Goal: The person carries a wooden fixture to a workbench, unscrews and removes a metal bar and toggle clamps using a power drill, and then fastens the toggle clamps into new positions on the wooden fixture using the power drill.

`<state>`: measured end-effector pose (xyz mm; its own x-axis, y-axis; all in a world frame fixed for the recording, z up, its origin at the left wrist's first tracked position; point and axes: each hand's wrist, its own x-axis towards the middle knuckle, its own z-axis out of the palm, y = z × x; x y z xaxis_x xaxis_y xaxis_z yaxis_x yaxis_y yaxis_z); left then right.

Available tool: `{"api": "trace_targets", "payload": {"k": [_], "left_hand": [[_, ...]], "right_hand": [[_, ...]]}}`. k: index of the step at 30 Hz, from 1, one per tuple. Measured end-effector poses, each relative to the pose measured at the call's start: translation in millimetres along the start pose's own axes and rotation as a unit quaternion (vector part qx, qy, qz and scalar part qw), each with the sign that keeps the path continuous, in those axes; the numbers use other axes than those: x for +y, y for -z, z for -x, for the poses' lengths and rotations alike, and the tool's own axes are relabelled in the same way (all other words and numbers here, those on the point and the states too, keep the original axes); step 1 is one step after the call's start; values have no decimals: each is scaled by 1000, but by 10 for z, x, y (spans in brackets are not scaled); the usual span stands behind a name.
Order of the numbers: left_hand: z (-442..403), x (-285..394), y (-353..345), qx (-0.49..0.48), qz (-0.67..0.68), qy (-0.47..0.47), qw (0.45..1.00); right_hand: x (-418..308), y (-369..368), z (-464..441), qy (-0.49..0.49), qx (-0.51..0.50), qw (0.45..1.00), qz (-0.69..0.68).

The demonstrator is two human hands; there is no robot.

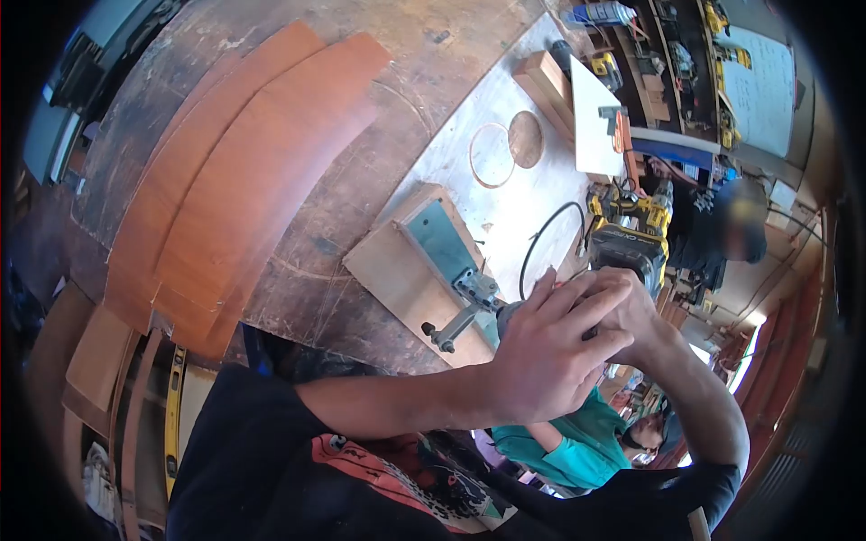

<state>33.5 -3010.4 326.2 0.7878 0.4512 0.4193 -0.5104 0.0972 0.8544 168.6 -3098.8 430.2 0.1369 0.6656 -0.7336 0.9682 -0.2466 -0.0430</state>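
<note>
We hold the left hand closed around the grey body of a tool; its metal head sits beside the teal-faced wooden block. We overlap it with the right hand, whose grip we cannot tell. We find curved orange panels at left, on the workbench.

Strong fisheye distortion, black corners; whitish glare fades the right edge of the curved orange-brown panels; the lower left lies dim.
</note>
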Motion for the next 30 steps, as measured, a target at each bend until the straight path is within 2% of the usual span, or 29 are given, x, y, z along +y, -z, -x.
{"api": "trace_targets", "payload": {"k": [4, 5, 6, 8, 9, 10, 12, 13, 16, 18, 19, 22, 24, 26, 27, 28, 30], "left_hand": [[-9, 71, 5, -34, -13, -22, 999], [2, 63, 22, -40, -15, -33, 999], [16, 43, 53, -45, -8, -20, 999], [-54, 50, 225, -54, 5, 0, 999], [104, -63, 312, -31, -41, -40, 998], [259, -255, 380, 3, -5, -67, 998], [529, -377, 663, -118, -122, 67, 983], [669, -394, 700, -179, -192, 145, 954], [956, -555, 623, -269, -279, 95, 917], [1090, -756, 529, -257, -303, 77, 914], [1058, -818, 488, -248, -317, 61, 913], [805, -747, 368, -210, -246, 83, 942], [418, -671, 309, -265, -303, 76, 912], [140, -1017, 258, -278, -315, -18, 907], [-24, -1119, 190, -298, -336, -30, 893], [-177, -1206, 130, -315, -357, -42, 878], [-377, -1434, 39, -376, -420, -21, 826]], "right_hand": [[-68, 40, 115, 6, 30, 1000, -3], [-72, 46, 111, 3, 61, 998, -32], [-79, 45, 110, -32, 47, 996, -73], [-56, 39, 132, -6, 105, 994, -19], [-63, 93, 159, -8, 98, 995, -21], [-93, 147, 192, -13, 90, 996, -25], [-132, 203, 343, -33, 94, 994, -48], [-163, 204, 457, -48, 105, 991, -68], [-221, 107, 825, -115, 135, 979, -103], [-296, -88, 1081, -169, 176, 962, -122], [-315, -255, 1211, -191, 203, 949, -149], [-529, -767, 1584, -266, 308, 888, -215], [-629, -1330, 1745, -254, 422, 840, -227], [-927, -1809, 1821, -306, 502, 771, -244], [-1033, -2026, 1840, -318, 494, 764, -268], [-1164, -2168, 1843, -325, 451, 713, -428], [-1304, -2567, 1740, -254, 523, 684, -441]]}}
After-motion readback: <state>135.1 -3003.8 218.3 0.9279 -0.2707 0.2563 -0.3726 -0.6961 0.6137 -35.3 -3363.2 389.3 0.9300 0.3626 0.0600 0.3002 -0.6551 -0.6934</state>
